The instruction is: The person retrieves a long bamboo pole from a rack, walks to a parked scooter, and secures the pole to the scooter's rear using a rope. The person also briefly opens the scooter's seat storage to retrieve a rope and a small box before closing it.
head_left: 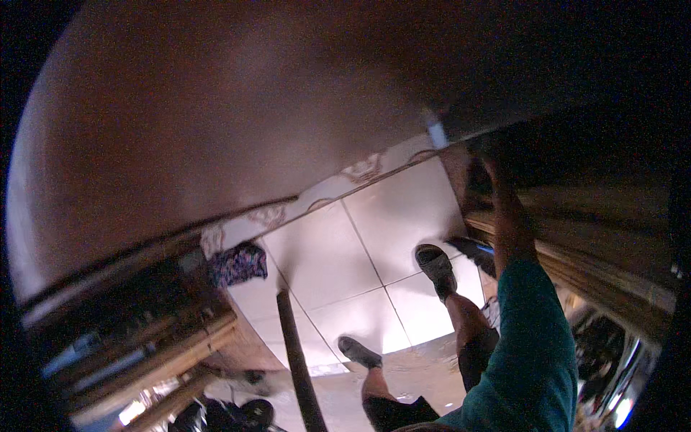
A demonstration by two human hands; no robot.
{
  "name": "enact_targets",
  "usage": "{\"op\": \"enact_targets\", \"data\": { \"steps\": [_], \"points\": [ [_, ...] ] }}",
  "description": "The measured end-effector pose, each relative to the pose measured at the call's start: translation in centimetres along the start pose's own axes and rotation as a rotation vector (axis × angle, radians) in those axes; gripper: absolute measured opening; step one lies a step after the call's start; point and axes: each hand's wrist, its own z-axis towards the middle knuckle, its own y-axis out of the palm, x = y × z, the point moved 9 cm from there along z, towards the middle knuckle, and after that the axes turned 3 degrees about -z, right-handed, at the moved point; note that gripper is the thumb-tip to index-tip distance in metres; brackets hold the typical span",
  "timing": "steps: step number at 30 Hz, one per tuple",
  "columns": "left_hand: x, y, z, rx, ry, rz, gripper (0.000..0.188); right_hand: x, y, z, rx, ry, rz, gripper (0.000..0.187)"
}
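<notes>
In the head view, the right hand [491, 167] reaches into deep shadow at the upper right, and its fingers melt into the dark. Whether they are spread, curled or gripping something, I cannot tell; contact is equally unclear. The left hand lies outside the view. Below the fingers, the bare forearm runs down to a teal sleeve [533, 324], cut off by the lower edge.

The wooden boards [576, 270] lie just below and to the right of the fingers, partly covered by the forearm. Their long axis slants from near the wrist down toward the right rim, where blur and darkness swallow the far end. A small pale bluish object [435, 134], too smeared to identify, sits left of the fingers and slightly higher.

Farther left of the fingers, a large brown panel [216, 129] fills the upper picture, blurred, its top lost in black. Well below and left of them, a dark rod [291, 353] stands over the floor tiles [360, 245], tilted, its lower end cut off. A dark patterned cloth [239, 265] lies well to their left.
</notes>
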Motion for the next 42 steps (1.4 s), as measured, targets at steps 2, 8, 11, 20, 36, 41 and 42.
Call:
{"op": "enact_targets", "data": {
  "steps": [2, 8, 11, 20, 36, 41, 42],
  "points": [
    [-2.4, 0.2, -2.3, 0.002, -0.032, -0.059, 0.087, -1.0, 0.4, -0.4, 0.007, -0.021, -0.041, 0.088],
    [-11.1, 0.8, -8.2, -0.011, -0.031, -0.250, 0.091, -3.1, -0.1, -3.4, 0.031, -0.058, -0.171, 0.097],
    [-16.7, 3.3, -13.5, 0.014, -0.078, -0.382, 0.093, -7.9, -0.5, -8.3, 0.026, -0.123, -0.232, 0.102],
    [-27.9, 7.0, -20.6, -0.021, -0.209, -0.853, 0.085, -22.6, -1.3, -38.9, 0.011, -0.396, -0.369, 0.117],
    [-67.8, 16.3, -26.6, 0.166, -0.180, -0.882, 0.101, -50.1, 13.9, -114.9, -0.638, -1.507, -0.183, 0.114],
    [-71.0, 19.4, -27.7, 0.165, -0.401, -1.330, 0.092, -56.9, 18.6, -130.3, -0.278, -1.844, -0.332, 0.072],
    [-71.5, 16.6, -26.4, 0.123, -0.418, -1.244, 0.092, -58.2, 21.0, -131.7, -0.324, -1.851, -0.413, 0.066]
  ]
}}
